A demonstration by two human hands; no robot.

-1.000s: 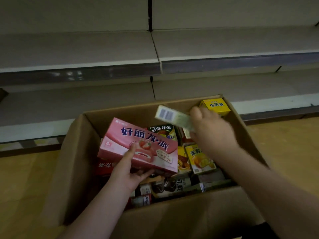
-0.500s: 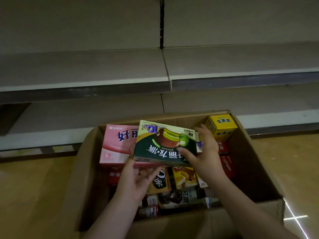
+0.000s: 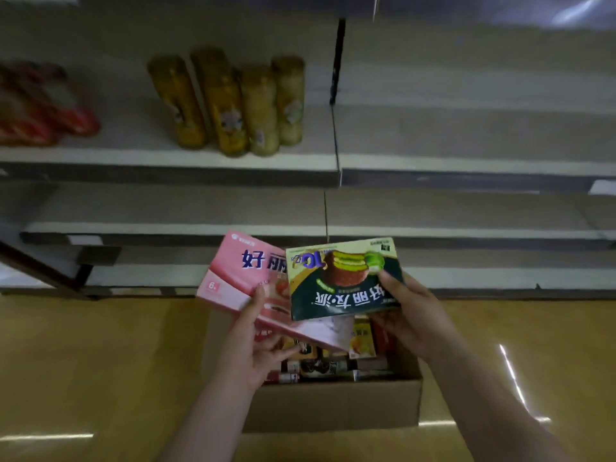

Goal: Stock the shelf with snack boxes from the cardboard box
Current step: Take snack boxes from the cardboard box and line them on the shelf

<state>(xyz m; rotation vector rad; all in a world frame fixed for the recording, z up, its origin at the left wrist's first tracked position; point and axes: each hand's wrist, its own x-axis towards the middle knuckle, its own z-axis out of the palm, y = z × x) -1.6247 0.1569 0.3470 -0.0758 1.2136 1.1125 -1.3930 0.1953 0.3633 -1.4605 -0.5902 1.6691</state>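
Above the cardboard box (image 3: 333, 405), at the middle of the view, two snack boxes are held up side by side. At about 8 o'clock from the centre, the left hand (image 3: 256, 348) grips the pink box (image 3: 240, 278), thumb laid up along its front face and fingers curled underneath; the box tilts, its upper corner toward 11 o'clock. At about 4 o'clock from the centre, the right hand (image 3: 413, 315) grips the dark green box (image 3: 343, 278), thumb pressed on the front near the right edge and fingers wrapped behind; its print reads upside down. The green box overlaps the pink box's right part.

Below both, toward 6 o'clock, the cardboard box stands on the wooden floor (image 3: 100, 361), open at the top, with more small packets (image 3: 333, 365) packed inside, too dim to tell apart.

Toward 12 o'clock runs the shelf (image 3: 466, 151). On its upper board at 11 o'clock stand four tall yellowish tubes (image 3: 233, 105), close together, and at 10 o'clock lie red packets (image 3: 40, 105), blurred.
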